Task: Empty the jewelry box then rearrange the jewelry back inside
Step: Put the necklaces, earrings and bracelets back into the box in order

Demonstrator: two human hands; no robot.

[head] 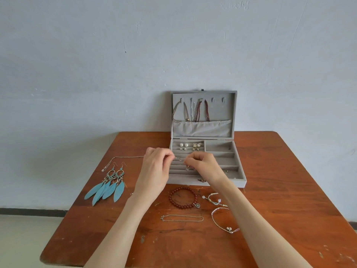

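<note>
A grey velvet jewelry box stands open at the table's back edge, its lid upright with several necklaces hanging inside. Small earrings sit in the box's rear ring rows. My left hand and my right hand meet over the ring rows, fingertips pinched close together. A small silver piece dangles from my right fingers. What my left fingers pinch is too small to tell.
On the wooden table lie blue feather earrings and a thin chain at left. In front of the box are a red bead bracelet, a silver chain, a cord bracelet and a silver bangle.
</note>
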